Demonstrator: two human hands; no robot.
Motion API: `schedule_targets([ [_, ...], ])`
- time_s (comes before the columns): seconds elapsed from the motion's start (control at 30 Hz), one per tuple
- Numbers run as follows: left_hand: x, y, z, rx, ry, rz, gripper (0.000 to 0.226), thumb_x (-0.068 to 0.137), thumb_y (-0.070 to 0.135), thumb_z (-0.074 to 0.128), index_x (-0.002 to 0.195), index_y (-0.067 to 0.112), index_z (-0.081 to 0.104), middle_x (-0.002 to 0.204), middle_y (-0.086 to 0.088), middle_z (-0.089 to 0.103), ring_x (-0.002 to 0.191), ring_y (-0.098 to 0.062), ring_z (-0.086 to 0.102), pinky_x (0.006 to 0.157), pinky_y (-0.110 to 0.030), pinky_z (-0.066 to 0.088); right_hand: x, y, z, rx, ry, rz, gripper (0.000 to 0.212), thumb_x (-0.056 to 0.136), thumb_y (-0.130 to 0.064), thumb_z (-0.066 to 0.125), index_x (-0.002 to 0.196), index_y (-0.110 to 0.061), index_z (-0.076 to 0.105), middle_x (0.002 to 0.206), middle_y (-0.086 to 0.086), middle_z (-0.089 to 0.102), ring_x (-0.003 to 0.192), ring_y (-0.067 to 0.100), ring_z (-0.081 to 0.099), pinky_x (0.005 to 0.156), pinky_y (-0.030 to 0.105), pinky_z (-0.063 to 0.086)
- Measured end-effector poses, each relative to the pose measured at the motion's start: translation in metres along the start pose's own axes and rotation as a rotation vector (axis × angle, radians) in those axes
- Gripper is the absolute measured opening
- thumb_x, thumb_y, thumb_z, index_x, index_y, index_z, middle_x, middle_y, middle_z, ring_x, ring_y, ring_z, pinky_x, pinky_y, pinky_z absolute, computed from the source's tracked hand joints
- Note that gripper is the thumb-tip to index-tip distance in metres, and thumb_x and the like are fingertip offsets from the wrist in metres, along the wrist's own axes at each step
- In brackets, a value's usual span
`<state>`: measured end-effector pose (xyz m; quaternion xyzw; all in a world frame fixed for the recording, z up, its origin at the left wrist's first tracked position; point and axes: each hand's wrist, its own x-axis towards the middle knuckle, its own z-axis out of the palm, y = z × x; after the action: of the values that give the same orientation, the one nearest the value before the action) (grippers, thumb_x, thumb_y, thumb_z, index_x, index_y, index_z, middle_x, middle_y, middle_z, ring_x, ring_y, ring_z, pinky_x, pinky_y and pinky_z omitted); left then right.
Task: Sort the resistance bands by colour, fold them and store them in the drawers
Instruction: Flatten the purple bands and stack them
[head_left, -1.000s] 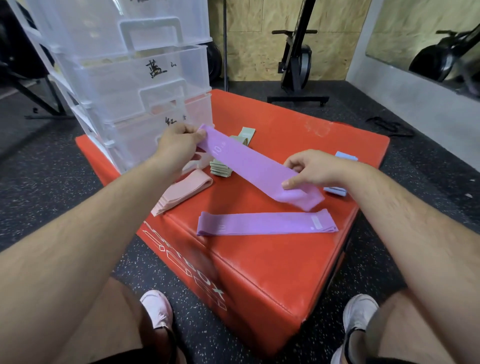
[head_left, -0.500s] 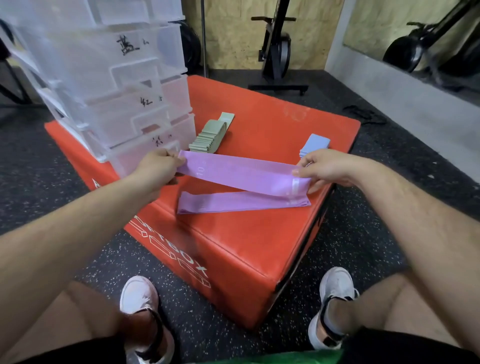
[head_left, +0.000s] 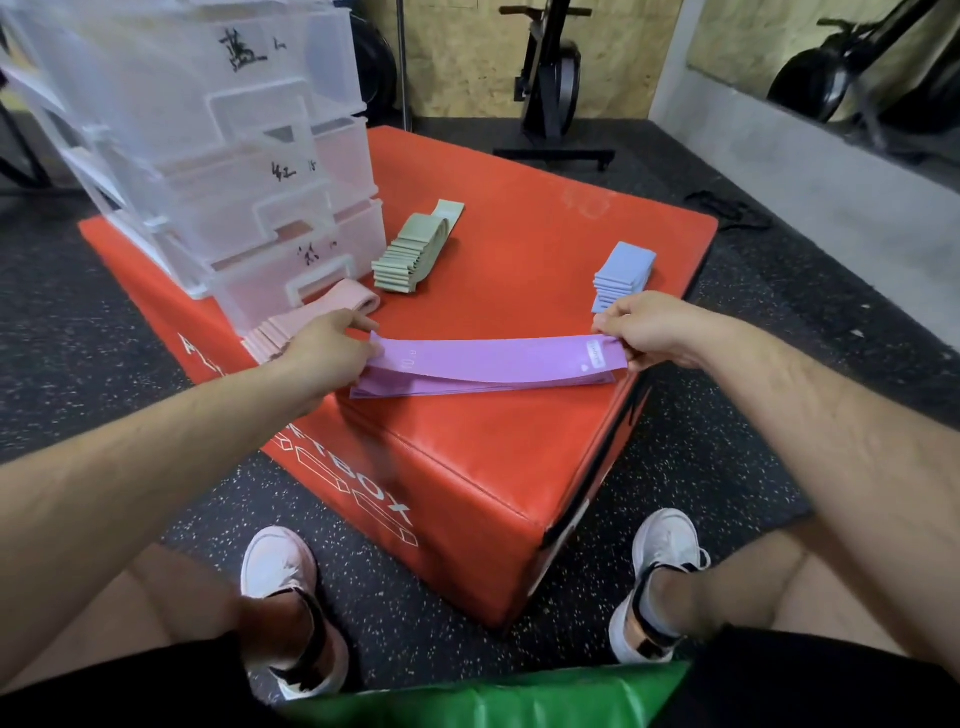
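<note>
Head view: your left hand (head_left: 327, 353) pinches 1 end of the purple band (head_left: 493, 358) and your right hand (head_left: 644, 327) pinches the other, by its white tag. The band is pulled out flat over a second purple band (head_left: 415, 389) lying near the front of the red worktop (head_left: 519, 234). Pink bands (head_left: 311, 317) sit by your left hand, against the clear drawers (head_left: 208, 156) — green bands (head_left: 415, 249) lie further back, and folded blue bands (head_left: 621, 275) are stacked just beyond your right hand.

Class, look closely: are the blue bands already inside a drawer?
No, the blue bands sit stacked on the red box, outside the drawers.
</note>
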<state>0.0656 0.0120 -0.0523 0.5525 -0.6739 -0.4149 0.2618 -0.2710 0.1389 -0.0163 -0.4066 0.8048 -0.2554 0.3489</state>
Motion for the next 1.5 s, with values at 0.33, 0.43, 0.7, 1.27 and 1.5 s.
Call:
schedule_targets([
  [0.33, 0.003, -0.006, -0.003, 0.041, 0.014, -0.020, 0.015, 0.085, 0.005, 0.062, 0.084, 0.020, 0.060, 0.078, -0.008, 0.062, 0.055, -0.019, 0.056, 0.052, -0.025, 0.046, 0.007, 0.005, 0.018, -0.086, 0.171, -0.095, 0.041, 0.098, -0.042, 0.057, 0.095, -0.001, 0.065, 0.065, 0.011, 0.065, 0.050, 0.021, 0.056, 0.054, 0.031, 0.048],
  [0.43, 0.002, -0.008, -0.005, 0.086, 0.013, 0.003, 0.015, 0.085, 0.007, 0.062, 0.086, 0.021, 0.059, 0.083, -0.007, 0.063, 0.063, -0.023, 0.060, 0.060, -0.032, 0.053, 0.001, 0.004, 0.020, -0.008, 0.083, -0.069, 0.039, 0.089, -0.044, 0.071, 0.098, -0.006, 0.065, 0.068, 0.011, 0.070, 0.056, 0.016, 0.064, 0.049, 0.027, 0.049],
  [0.7, -0.003, -0.011, -0.012, 0.252, 0.013, 0.120, 0.022, 0.079, 0.012, 0.065, 0.097, 0.024, 0.062, 0.070, -0.003, 0.058, 0.064, -0.027, 0.059, 0.066, -0.038, 0.050, -0.008, 0.005, 0.016, -0.119, 0.072, -0.079, 0.028, 0.085, -0.010, 0.075, 0.110, -0.007, 0.061, 0.077, 0.011, 0.072, 0.056, 0.013, 0.066, 0.056, 0.028, 0.052],
  [1.27, -0.019, -0.005, 0.007, 0.829, 0.024, 0.592, 0.028, 0.080, 0.014, 0.059, 0.108, 0.018, 0.065, 0.114, -0.009, 0.051, 0.112, -0.035, 0.047, 0.092, -0.041, 0.038, -0.008, 0.005, 0.022, -0.257, 0.096, 0.095, 0.030, 0.078, -0.031, 0.081, 0.086, -0.007, 0.065, 0.080, 0.005, 0.059, 0.067, 0.019, 0.051, 0.058, 0.030, 0.038],
  [1.5, -0.024, 0.021, 0.056, 0.826, -0.163, 0.948, 0.026, 0.089, 0.030, 0.061, 0.115, 0.025, 0.061, 0.127, 0.005, 0.053, 0.109, -0.023, 0.049, 0.076, -0.033, 0.031, -0.006, 0.002, 0.023, -0.234, 0.056, 0.076, 0.022, 0.078, -0.028, 0.076, 0.086, -0.013, 0.064, 0.083, 0.004, 0.056, 0.069, 0.018, 0.049, 0.062, 0.027, 0.038],
])
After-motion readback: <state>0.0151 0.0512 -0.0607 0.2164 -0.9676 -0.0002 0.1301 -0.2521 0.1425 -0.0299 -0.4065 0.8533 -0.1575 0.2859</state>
